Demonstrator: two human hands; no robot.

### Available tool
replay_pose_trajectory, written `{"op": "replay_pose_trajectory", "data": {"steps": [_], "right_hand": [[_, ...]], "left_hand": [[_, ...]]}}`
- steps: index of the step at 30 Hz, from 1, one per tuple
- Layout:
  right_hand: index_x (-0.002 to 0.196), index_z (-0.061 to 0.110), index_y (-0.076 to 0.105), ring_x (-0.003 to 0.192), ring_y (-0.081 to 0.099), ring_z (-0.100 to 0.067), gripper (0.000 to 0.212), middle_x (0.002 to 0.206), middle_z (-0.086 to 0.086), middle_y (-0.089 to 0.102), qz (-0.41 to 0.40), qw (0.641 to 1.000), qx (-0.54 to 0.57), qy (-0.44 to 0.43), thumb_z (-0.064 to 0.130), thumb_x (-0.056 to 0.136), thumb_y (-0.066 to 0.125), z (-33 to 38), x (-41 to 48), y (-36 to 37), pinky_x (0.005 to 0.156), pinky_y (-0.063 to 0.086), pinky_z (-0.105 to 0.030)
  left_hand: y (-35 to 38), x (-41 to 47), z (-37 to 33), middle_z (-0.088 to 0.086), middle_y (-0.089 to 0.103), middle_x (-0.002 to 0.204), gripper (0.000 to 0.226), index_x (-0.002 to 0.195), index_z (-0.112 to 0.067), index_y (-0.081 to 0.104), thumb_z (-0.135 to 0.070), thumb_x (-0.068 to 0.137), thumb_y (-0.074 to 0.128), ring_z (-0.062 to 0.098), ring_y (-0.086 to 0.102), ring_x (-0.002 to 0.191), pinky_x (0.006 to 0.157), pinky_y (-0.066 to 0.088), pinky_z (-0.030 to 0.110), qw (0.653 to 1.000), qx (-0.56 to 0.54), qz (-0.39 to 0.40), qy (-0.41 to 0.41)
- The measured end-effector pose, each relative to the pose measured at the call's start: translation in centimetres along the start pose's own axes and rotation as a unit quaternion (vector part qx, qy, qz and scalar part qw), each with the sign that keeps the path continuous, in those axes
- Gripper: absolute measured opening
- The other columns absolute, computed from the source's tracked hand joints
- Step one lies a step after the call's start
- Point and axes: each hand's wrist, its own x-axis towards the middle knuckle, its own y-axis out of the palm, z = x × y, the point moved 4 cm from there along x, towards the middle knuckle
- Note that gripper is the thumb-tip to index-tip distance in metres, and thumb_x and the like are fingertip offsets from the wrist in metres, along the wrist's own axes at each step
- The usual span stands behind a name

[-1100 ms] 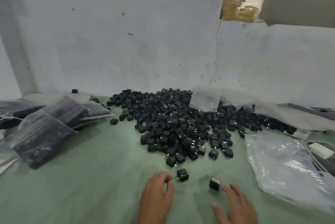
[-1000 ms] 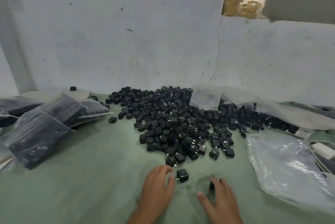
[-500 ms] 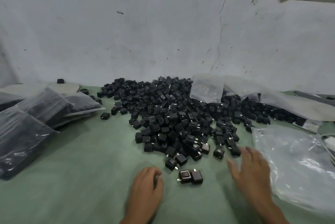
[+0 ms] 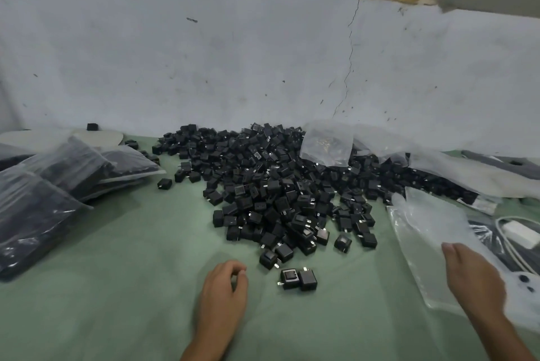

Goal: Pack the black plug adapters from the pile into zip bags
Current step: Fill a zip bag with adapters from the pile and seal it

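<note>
The green bench (image 4: pixel 117 243) was covered in its middle by the pile (image 4: pixel 277 185) of black plug adapters, heaped against the wall. To the left of the pile, filled zip bags (image 4: pixel 58 185) were stacked, so part of the job could be judged done, though most of it remained. To the right of the pile, an empty zip bag (image 4: pixel 432 232) was laid flat.

The right hand (image 4: pixel 473 276) had been moved away from the near edge of the pile and brought over to that empty bag; its fingers (image 4: pixel 451 249) were held straight and close together, resting on or just above the plastic, with nothing gripped. The left hand (image 4: pixel 225 290) was kept on the bench just in front of the pile, its fingers (image 4: pixel 238 268) curled inward; whether anything was held inside them could not be told.

Two adapters (image 4: pixel 298 279) had been left side by side, touching, just in front of the pile and right of the left hand. The sorting appeared paused and a bag about to be picked up and opened for filling.
</note>
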Motion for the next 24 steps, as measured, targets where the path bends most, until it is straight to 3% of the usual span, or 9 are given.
{"op": "replay_pose_trajectory", "data": {"steps": [3,6,9,11,14,18,21,23,24], "right_hand": [[0.090,0.013,0.068,0.087,0.063,-0.035,0.008,0.094,-0.013,0.071,0.056,0.996,0.065,0.004,0.020,0.093,0.065,1.1,0.4,-0.2,0.071,0.042,-0.036],[0.085,0.012,0.067,0.076,0.061,-0.030,0.009,0.092,-0.013,0.070,0.147,0.967,0.195,0.075,0.015,0.086,0.075,0.9,0.2,0.8,0.069,0.048,-0.038],[0.087,0.016,0.067,0.078,0.060,-0.031,0.008,0.095,-0.012,0.070,0.079,0.978,0.178,0.072,0.022,0.092,0.067,1.0,0.4,-0.2,0.073,0.050,-0.040],[0.093,0.018,0.068,0.082,0.060,-0.029,0.009,0.097,-0.011,0.070,-0.002,0.988,0.156,0.003,0.022,0.095,0.060,2.2,0.4,-1.9,0.074,0.046,-0.037],[0.108,0.015,0.071,0.081,0.057,-0.023,0.017,0.096,-0.008,0.065,-0.069,0.974,0.161,-0.146,0.021,0.099,0.057,6.4,-1.9,-4.8,0.073,0.045,-0.036],[0.104,0.032,0.066,0.079,0.053,-0.018,0.012,0.088,0.008,0.055,-0.012,0.944,0.140,-0.299,0.028,0.094,0.060,12.9,-8.6,-6.6,0.064,0.045,-0.032],[0.106,0.035,0.067,0.078,0.052,-0.017,0.040,0.089,0.009,0.057,-0.011,0.905,0.077,-0.418,0.016,0.073,0.078,17.0,-15.1,-6.0,0.062,0.043,-0.026],[0.097,0.030,0.074,0.068,0.057,-0.021,0.042,0.082,0.004,0.060,-0.028,0.861,0.103,-0.498,0.013,0.060,0.083,19.0,-20.1,-4.9,0.061,0.048,-0.027],[0.093,0.030,0.076,0.064,0.058,-0.020,0.037,0.078,0.003,0.062,-0.026,0.841,0.117,-0.528,0.015,0.059,0.084,19.5,-22.2,-4.2,0.061,0.050,-0.027]], "left_hand": [[-0.1,0.0,0.1,-0.017,0.062,0.092,0.014,0.085,-0.033,0.062,-0.022,0.092,0.061,0.004,0.059,0.089,0.081,0.051,0.037,1.000,0.002,-0.002,-0.009],[-0.2,-0.2,-0.1,-0.015,0.063,0.091,0.016,0.084,-0.034,0.062,-0.020,0.092,0.062,0.006,0.059,0.088,0.081,0.051,0.037,1.000,0.002,0.010,-0.008],[-0.5,-0.7,-0.3,-0.013,0.064,0.092,0.017,0.083,-0.033,0.063,-0.018,0.091,0.063,0.008,0.061,0.090,0.083,0.051,0.037,1.000,0.004,0.014,-0.019],[-1.0,-1.2,-0.6,-0.015,0.064,0.093,0.020,0.084,-0.036,0.062,-0.018,0.092,0.063,0.009,0.062,0.093,0.085,0.051,0.036,1.000,0.002,0.004,-0.031],[-1.5,-2.1,-1.6,-0.015,0.065,0.094,0.021,0.086,-0.035,0.064,-0.015,0.093,0.065,0.010,0.062,0.095,0.086,0.049,0.035,0.999,-0.030,-0.012,-0.027],[-2.0,-3.0,-5.9,-0.015,0.070,0.084,0.007,0.088,-0.031,0.070,-0.031,0.094,0.066,0.004,0.064,0.082,0.073,0.046,0.014,0.989,-0.143,0.040,-0.028],[-2.1,-3.3,-9.2,-0.015,0.074,0.092,0.040,0.105,-0.028,0.069,-0.060,0.081,0.065,0.007,0.069,0.086,0.072,0.052,0.022,0.935,-0.313,0.136,-0.100],[-2.7,-3.0,-9.3,-0.006,0.076,0.093,0.044,0.109,-0.022,0.069,-0.058,0.083,0.069,0.014,0.073,0.085,0.066,0.056,0.028,0.878,-0.428,0.129,-0.170],[-3.2,-2.8,-8.5,0.000,0.077,0.091,0.038,0.106,-0.017,0.071,-0.051,0.088,0.071,0.018,0.074,0.081,0.061,0.056,0.029,0.858,-0.461,0.086,-0.207]]}}
